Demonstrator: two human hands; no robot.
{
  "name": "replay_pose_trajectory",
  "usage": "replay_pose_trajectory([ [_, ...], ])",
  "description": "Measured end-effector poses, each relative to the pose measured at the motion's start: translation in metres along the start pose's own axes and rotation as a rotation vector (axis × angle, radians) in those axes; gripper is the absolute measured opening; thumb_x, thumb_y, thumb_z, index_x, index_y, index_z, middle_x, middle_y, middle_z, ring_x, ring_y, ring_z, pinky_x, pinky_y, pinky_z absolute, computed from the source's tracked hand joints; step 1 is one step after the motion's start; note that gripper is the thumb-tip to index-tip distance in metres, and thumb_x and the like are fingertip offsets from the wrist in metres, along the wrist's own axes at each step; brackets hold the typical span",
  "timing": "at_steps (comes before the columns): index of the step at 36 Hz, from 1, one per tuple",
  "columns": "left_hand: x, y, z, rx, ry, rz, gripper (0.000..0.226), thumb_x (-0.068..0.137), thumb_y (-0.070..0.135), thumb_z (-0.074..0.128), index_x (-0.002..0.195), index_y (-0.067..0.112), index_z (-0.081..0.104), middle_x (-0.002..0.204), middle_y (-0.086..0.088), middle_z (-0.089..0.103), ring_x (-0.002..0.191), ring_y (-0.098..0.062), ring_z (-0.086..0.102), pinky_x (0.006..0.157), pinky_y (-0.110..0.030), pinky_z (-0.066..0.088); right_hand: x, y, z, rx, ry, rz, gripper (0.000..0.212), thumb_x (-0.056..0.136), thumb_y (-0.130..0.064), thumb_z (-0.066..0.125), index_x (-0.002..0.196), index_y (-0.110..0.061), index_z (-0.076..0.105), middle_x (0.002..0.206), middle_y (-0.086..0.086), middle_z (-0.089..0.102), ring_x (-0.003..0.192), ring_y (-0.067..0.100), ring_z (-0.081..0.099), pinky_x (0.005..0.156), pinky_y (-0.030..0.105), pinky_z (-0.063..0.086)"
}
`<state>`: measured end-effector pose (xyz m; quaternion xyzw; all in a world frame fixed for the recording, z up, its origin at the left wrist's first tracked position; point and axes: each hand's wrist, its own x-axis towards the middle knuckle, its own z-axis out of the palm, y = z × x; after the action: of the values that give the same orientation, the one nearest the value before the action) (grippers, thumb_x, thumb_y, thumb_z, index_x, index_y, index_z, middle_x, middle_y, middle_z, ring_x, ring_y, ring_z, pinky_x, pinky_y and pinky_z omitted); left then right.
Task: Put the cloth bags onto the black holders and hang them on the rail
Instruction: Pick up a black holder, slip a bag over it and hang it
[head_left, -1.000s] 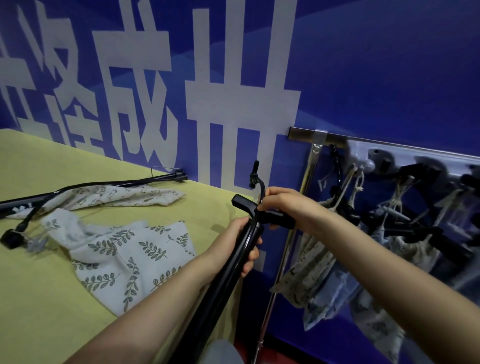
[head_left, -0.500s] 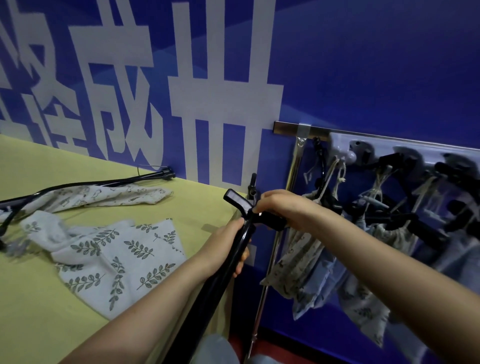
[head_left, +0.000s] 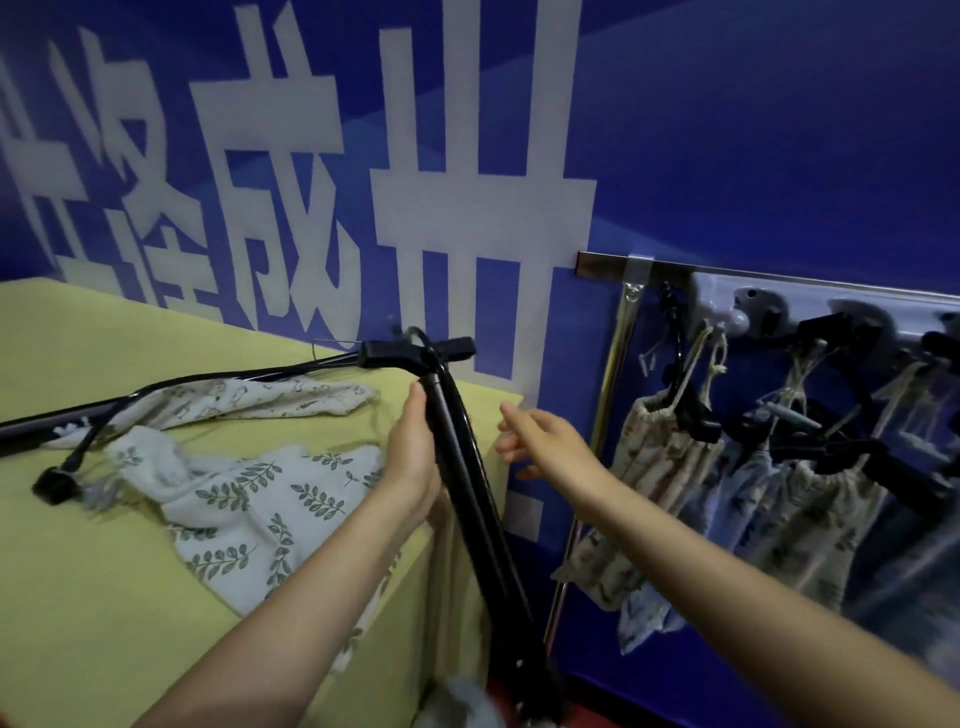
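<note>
Left hand (head_left: 413, 467) on black holder (head_left: 467, 467), right hand (head_left: 540, 441) free.
Left grip wraps the holder's bars at the bench (head_left: 78, 597) edge; right fingers spread, holding nothing, just right of holder. Leaf-print bag (head_left: 249, 514) lies left of it.

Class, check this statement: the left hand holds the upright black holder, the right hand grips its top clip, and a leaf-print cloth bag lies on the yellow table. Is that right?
One part is wrong. In the head view the right hand is open and touches nothing beside the black holder. The left hand does hold it, and the leaf-print cloth bag does lie on the yellow table.

right hand (head_left: 550, 441) released black holder (head_left: 457, 441), now open
</note>
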<state>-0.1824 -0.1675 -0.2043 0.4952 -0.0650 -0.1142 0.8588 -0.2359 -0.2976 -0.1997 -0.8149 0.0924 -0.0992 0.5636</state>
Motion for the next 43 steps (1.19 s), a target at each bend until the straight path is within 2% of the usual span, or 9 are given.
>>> replay_pose_trajectory([
  [4,0.008,0.019,-0.009,-0.139,0.143,0.043,0.035,0.103,0.035,0.034,0.094,0.011,0.058,0.082,-0.007,0.059,0.075,-0.02,0.057,0.071,-0.031,0.047,-0.017,-0.016,0.016,-0.08,-0.252,-0.006,0.05,0.097,-0.058,0.033,0.106,-0.02,0.065,0.092,-0.006,0.068,0.082,0.004,0.064,0.07,0.016,0.05],
  [7,0.008,0.032,-0.012,-0.236,0.135,0.063,0.031,0.103,0.033,0.035,0.1,0.011,0.057,0.088,-0.009,0.06,0.079,-0.021,0.058,0.075,-0.033,0.046,-0.022,-0.019,0.021,-0.082,-0.367,0.002,0.049,0.095,-0.054,0.044,0.111,-0.01,0.06,0.093,0.011,0.07,0.078,0.017,0.067,0.075,0.03,0.056],
  [11,0.005,0.047,-0.009,-0.249,0.044,0.126,0.023,0.104,0.022,0.036,0.105,0.011,0.056,0.089,-0.007,0.06,0.08,-0.018,0.056,0.074,-0.031,0.043,-0.018,-0.016,0.024,0.029,-0.336,-0.028,0.028,0.087,-0.031,0.07,0.096,-0.01,0.054,0.068,0.005,0.058,0.052,0.016,0.057,0.05,0.026,0.05],
  [16,-0.007,0.048,-0.021,0.331,-0.025,0.232,0.03,0.102,0.021,0.039,0.128,0.018,0.055,0.124,-0.002,0.056,0.112,-0.014,0.052,0.094,-0.034,0.046,0.0,-0.038,0.025,0.202,-0.177,-0.112,0.022,0.084,-0.017,0.072,0.086,-0.009,0.052,0.062,0.008,0.056,0.045,0.021,0.052,0.044,0.028,0.044],
  [21,-0.042,0.038,-0.049,0.52,-0.127,-0.176,0.033,0.102,0.029,0.038,0.088,0.006,0.057,0.072,-0.007,0.058,0.05,-0.015,0.051,0.045,-0.022,0.041,0.024,-0.084,0.026,0.211,-0.026,-0.279,0.021,0.081,-0.014,0.072,0.082,-0.006,0.053,0.06,0.007,0.058,0.045,0.021,0.056,0.051,0.032,0.048],
  [29,-0.055,0.056,-0.049,0.117,-0.221,-0.444,0.071,0.099,0.057,0.023,0.132,-0.004,0.039,0.106,-0.033,0.066,0.075,-0.033,0.072,0.061,-0.031,0.06,0.022,-0.149,0.049,0.57,-0.027,-0.416,0.011,0.087,-0.011,0.065,0.085,-0.007,0.055,0.065,0.007,0.057,0.051,0.018,0.056,0.053,0.029,0.05],
  [32,-0.049,0.071,-0.042,-0.14,-0.114,-0.355,0.057,0.1,0.047,0.039,0.118,-0.006,0.05,0.089,-0.029,0.069,0.085,-0.038,0.069,0.089,-0.045,0.054,0.013,-0.156,0.06,0.757,-0.111,-0.362,0.01,0.088,-0.01,0.062,0.081,-0.007,0.054,0.063,0.005,0.055,0.052,0.016,0.054,0.051,0.027,0.05],
  [34,-0.046,0.083,-0.039,-0.282,-0.064,-0.24,0.044,0.101,0.036,0.045,0.117,-0.004,0.055,0.083,-0.023,0.07,0.08,-0.033,0.068,0.089,-0.043,0.055,0.011,-0.15,0.065,0.79,-0.197,-0.288,0.008,0.087,-0.013,0.06,0.082,-0.008,0.055,0.064,0.003,0.056,0.055,0.016,0.055,0.057,0.028,0.052],
  [43,-0.045,0.073,-0.04,0.198,0.181,0.151,0.024,0.097,0.025,0.05,0.11,0.015,0.068,0.101,-0.01,0.074,0.097,-0.022,0.068,0.079,-0.035,0.054,0.016,-0.103,0.066,0.453,-0.069,-0.222,0.009,0.086,-0.015,0.058,0.079,-0.013,0.052,0.07,0.002,0.053,0.066,0.017,0.054,0.071,0.036,0.048],
])
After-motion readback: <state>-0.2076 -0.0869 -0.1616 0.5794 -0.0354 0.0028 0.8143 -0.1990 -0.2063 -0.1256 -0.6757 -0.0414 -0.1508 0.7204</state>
